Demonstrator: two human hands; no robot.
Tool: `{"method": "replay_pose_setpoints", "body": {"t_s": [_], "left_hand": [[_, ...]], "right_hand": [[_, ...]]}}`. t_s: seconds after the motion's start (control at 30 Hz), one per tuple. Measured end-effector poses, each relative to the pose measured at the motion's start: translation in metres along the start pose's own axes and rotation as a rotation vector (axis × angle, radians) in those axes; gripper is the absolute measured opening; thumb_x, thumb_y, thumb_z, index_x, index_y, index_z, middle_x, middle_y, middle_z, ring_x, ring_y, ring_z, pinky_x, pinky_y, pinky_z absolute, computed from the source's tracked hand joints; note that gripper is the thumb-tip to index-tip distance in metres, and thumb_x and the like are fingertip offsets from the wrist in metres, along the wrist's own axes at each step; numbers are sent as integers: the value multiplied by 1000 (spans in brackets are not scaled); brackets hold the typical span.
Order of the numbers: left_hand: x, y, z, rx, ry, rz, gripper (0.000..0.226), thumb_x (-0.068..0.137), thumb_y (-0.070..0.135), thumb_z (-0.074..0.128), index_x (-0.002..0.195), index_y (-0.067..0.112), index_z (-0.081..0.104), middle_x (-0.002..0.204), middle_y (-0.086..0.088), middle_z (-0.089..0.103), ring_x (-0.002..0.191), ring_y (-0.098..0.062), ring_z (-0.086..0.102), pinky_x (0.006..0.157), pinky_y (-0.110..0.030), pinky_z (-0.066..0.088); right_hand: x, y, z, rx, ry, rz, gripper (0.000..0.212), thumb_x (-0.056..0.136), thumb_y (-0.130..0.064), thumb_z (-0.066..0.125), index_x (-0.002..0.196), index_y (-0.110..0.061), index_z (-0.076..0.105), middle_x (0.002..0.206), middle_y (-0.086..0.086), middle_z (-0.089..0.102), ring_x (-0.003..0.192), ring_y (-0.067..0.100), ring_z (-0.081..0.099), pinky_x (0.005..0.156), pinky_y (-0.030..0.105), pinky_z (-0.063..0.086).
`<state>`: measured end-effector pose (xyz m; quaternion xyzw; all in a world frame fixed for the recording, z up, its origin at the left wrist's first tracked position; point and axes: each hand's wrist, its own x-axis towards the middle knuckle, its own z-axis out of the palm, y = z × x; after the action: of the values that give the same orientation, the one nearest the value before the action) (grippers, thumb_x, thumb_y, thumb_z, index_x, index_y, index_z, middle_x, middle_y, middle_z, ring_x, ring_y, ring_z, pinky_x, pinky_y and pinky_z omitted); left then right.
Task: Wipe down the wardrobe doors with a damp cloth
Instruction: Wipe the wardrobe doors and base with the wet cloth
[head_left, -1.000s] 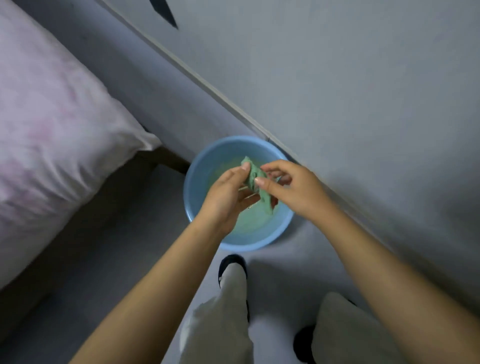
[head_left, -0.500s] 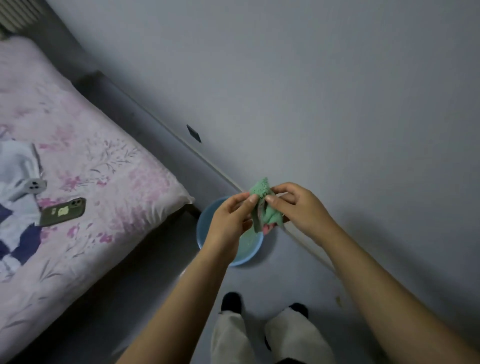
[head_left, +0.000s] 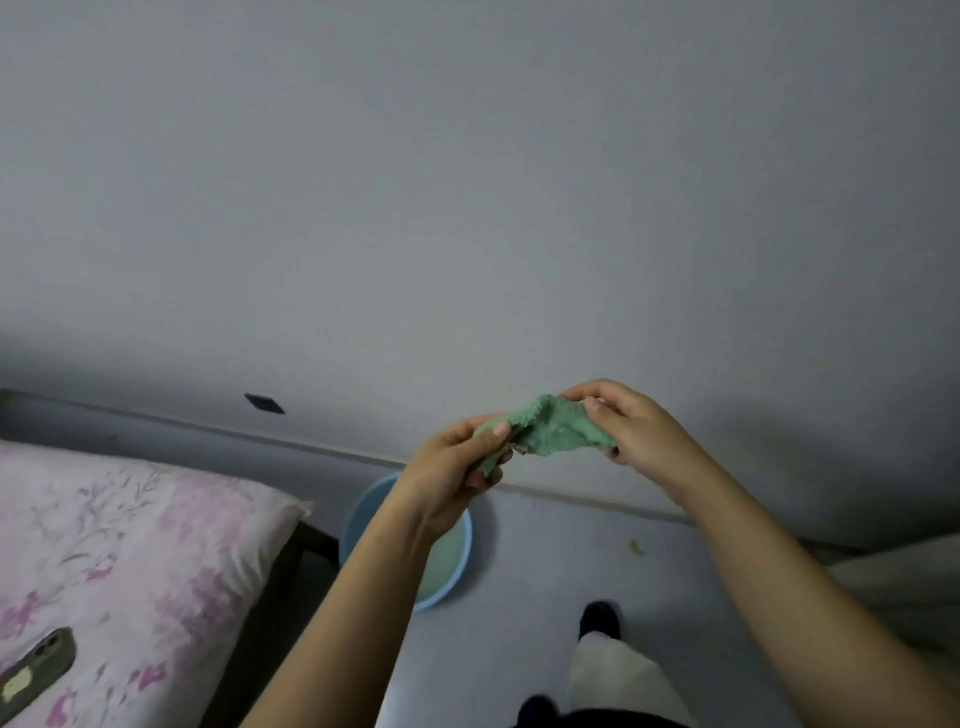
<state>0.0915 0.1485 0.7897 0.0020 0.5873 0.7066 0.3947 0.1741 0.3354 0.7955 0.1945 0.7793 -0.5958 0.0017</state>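
A small green cloth (head_left: 550, 430) is stretched between both hands in front of the plain grey wardrobe door (head_left: 467, 208). My left hand (head_left: 457, 467) pinches its left end with thumb and fingers. Its right end is pinched by my right hand (head_left: 631, 426), slightly higher. The cloth sags and bunches in the middle. Neither the cloth nor the hands touch the door. A small dark handle (head_left: 265, 404) shows low on the door, to the left of my hands.
A light blue basin (head_left: 457, 566) with water stands on the grey floor below my left forearm, by the door's base. A bed with pink flowered bedding (head_left: 130, 561) fills the lower left; a phone (head_left: 34, 670) lies on it. My legs and shoes (head_left: 600, 621) are below.
The hands rose from over the basin to in front of the door. The cloth, bunched before, is now pulled out sideways between them. The view tilted up and the basin dropped lower.
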Motion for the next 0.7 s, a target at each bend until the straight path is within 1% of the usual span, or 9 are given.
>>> {"method": "replay_pose_setpoints", "body": {"t_s": [0.07, 0.13, 0.17, 0.23, 0.3, 0.37, 0.43, 0.6, 0.7], "left_hand": [[-6, -8, 23, 70, -29, -11, 11, 85, 17, 61, 80, 7, 63, 57, -2, 58, 50, -9, 48, 43, -16, 37], [-12, -15, 49, 188, -69, 23, 20, 78, 28, 65, 68, 11, 61, 53, -3, 57, 46, -14, 45, 44, -21, 34], [-16, -18, 63, 234, -91, 51, 24, 78, 29, 65, 64, 11, 60, 53, -7, 58, 46, -17, 49, 45, -22, 36], [-24, -23, 90, 277, -138, 117, 27, 81, 28, 66, 65, 8, 58, 58, -15, 60, 47, -21, 56, 43, -21, 40], [-32, -25, 119, 317, -203, 170, 26, 86, 25, 64, 71, 5, 59, 61, -16, 61, 47, -21, 57, 43, -20, 39], [-39, -30, 152, 355, -260, 191, 22, 91, 22, 61, 76, 6, 63, 61, -7, 64, 50, -16, 59, 44, -19, 41], [-43, -38, 186, 356, -298, 187, 19, 91, 19, 60, 77, 8, 64, 59, 1, 64, 49, -9, 57, 45, -17, 41], [-57, -71, 273, 367, -411, 148, 17, 90, 21, 61, 79, 10, 67, 67, -3, 65, 57, -14, 58, 50, -21, 45], [-68, -95, 323, 323, -444, 84, 18, 88, 24, 61, 82, 8, 66, 69, -6, 65, 60, -16, 59, 52, -21, 47]], "right_hand": [[-33, 7, -13, -31, 52, -16, 17, 97, -39, 47, 100, -32, 63, 88, -9, 62, 71, -5, 55, 64, 10, 41], [-61, 16, -27, -81, 101, -21, 33, 83, -63, 52, 100, -37, 62, 102, -11, 66, 94, 2, 60, 84, 21, 45], [-74, 21, -36, -99, 142, -23, 39, 77, -67, 53, 98, -37, 63, 103, -13, 66, 99, 4, 60, 89, 24, 44], [-97, 29, -54, -111, 233, -15, 27, 76, -58, 57, 89, -35, 63, 95, -15, 66, 95, 5, 59, 84, 24, 43], [-118, 36, -74, -125, 310, -24, 9, 87, -40, 60, 82, -32, 62, 91, -12, 63, 89, 6, 58, 77, 21, 40], [-139, 44, -93, -128, 367, -30, 7, 93, -28, 57, 87, -25, 61, 93, -9, 60, 86, 3, 56, 73, 10, 40], [-161, 51, -111, -46, 402, -50, 6, 93, -25, 57, 93, -24, 63, 96, -10, 63, 86, -3, 58, 74, 5, 41], [-222, 70, -163, 178, 421, -130, 27, 78, -36, 62, 104, -27, 64, 107, -6, 69, 102, 4, 63, 91, 17, 48], [-253, 87, -200, 204, 466, -114, 28, 72, -30, 70, 96, -18, 66, 101, 3, 69, 97, 13, 65, 89, 23, 50]]}}
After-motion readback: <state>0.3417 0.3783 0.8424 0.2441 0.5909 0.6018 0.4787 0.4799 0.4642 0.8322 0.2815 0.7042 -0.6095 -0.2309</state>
